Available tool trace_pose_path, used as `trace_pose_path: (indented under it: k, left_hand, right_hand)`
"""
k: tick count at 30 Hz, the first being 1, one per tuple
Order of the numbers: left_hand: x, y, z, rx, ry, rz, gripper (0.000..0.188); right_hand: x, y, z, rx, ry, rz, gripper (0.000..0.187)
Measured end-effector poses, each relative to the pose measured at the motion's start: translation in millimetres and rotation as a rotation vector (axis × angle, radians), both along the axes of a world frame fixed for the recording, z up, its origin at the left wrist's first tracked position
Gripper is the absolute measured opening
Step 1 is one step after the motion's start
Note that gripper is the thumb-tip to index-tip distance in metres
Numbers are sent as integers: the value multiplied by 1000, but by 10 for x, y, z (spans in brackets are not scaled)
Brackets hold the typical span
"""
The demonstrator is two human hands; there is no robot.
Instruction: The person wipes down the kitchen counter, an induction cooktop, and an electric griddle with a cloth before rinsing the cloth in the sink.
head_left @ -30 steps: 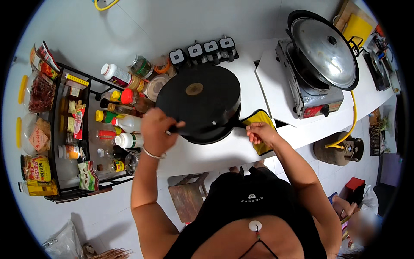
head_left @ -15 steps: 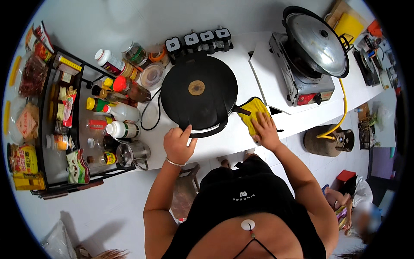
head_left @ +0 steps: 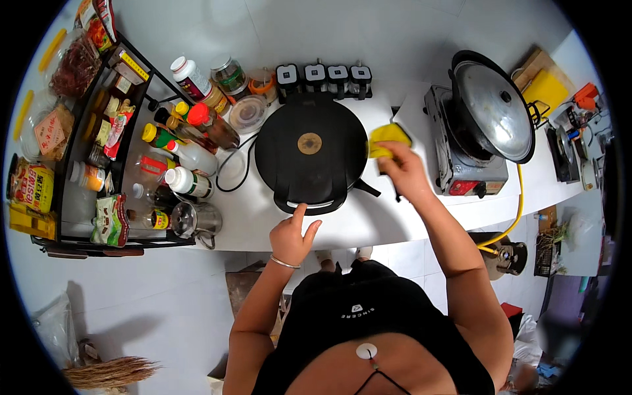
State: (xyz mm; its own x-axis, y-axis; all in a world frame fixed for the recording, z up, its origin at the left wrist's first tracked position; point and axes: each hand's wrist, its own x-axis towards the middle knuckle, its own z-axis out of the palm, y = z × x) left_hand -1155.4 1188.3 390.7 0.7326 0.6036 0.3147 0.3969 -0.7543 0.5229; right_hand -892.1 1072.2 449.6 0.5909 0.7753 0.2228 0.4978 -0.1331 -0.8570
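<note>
Through the head camera I look down on a closed, round, black electric griddle point(head_left: 313, 172), which sits on the white countertop point(head_left: 388, 227) in front of the person. I can make out a round, brownish label point(head_left: 309, 143) in the middle of its lid and a black, curved front handle point(head_left: 317, 210) facing the person's body.

My view puts the left hand point(head_left: 293, 238) at that handle: index finger stretched out, its tip at the front edge, thumb spread away, the other fingers folded. I cannot tell whether the fingertip presses.

The right hand point(head_left: 403, 168) pinches a yellow cloth with dark edging point(head_left: 390, 137) between thumb and fingers, beside the griddle's right rim. Whether the cloth touches the rim, I cannot tell. Below it, a short black arm point(head_left: 367, 188) juts from the griddle's side.

To the left I see a thin black cable point(head_left: 230, 190) looped on the countertop, near a white plastic bottle with a white cap point(head_left: 191, 182). Four black-lidded seasoning boxes point(head_left: 315, 78) stand in a row behind the griddle. Well to the right, I have a silver portable gas stove point(head_left: 454, 174) carrying a wok under a domed silver lid point(head_left: 494, 108).
</note>
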Motion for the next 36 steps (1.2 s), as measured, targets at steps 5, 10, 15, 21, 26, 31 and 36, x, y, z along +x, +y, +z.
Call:
trace_pose_path:
  k: [5, 10, 15, 21, 26, 31, 36]
  left_hand:
    - [70, 67, -44, -4, 7, -14, 37]
    - [86, 142, 4, 36, -36, -49, 32]
    - [76, 193, -79, 19, -84, -43, 34]
    - [19, 173, -164, 73, -133, 8, 35]
    - [71, 206, -149, -18, -146, -40, 34]
    - [33, 215, -255, -234, -176, -48, 30]
    - [9, 183, -259, -288, -186, -46, 33]
  right_hand:
    - [-129, 685, -358, -232, -643, 514, 51]
    - [448, 1392, -790, -328, -826, 450, 59]
    - [493, 1929, -876, -427, -864, 205, 63]
    - [-156, 1356, -545, -289, -869, 1052, 65]
    - [595, 2052, -779, -359, -944, 539, 62]
    - [-406, 2213, -684, -324, -856, 705, 63]
    - [-690, 2280, -728, -46, -810, 1180, 51]
